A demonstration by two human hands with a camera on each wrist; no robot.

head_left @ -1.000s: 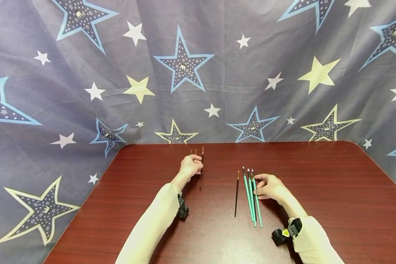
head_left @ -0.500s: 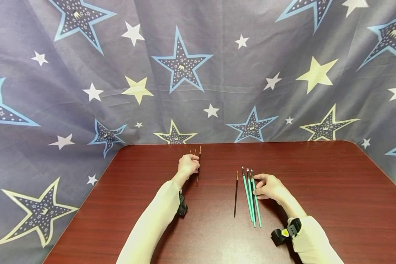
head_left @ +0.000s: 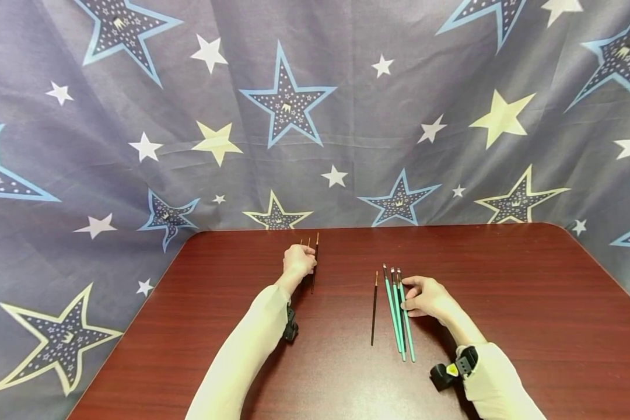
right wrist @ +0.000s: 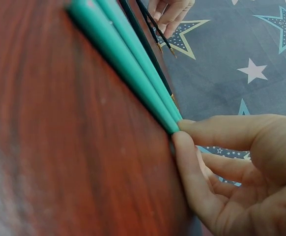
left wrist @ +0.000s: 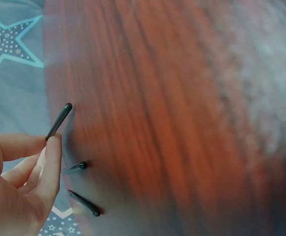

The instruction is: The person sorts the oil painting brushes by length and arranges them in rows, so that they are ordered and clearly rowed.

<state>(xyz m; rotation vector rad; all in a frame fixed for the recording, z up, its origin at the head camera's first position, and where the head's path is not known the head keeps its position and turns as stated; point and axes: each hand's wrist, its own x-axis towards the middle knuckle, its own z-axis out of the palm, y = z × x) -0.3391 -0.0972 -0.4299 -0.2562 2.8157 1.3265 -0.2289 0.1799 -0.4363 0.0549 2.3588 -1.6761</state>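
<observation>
Three teal-handled paintbrushes (head_left: 392, 315) cluster on the surface (head_left: 215, 291), the right hand (head_left: 427, 297) pinching the rightmost; near the far edge (head_left: 352, 228), the left hand (head_left: 298, 261) pinches a dark paintbrush (left wrist: 59, 120) beside two similar paintbrushes (left wrist: 85, 203).

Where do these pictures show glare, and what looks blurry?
Head view: pale glare on the near middle of the table; left wrist view: whitish sheen at upper right, table texture smeared; right wrist view: table texture soft too, near ends of the teal brushes slightly blurred.

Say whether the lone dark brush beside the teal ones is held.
Not held: the dark brush lies on the table, apart from the left hand and the right hand.
</observation>
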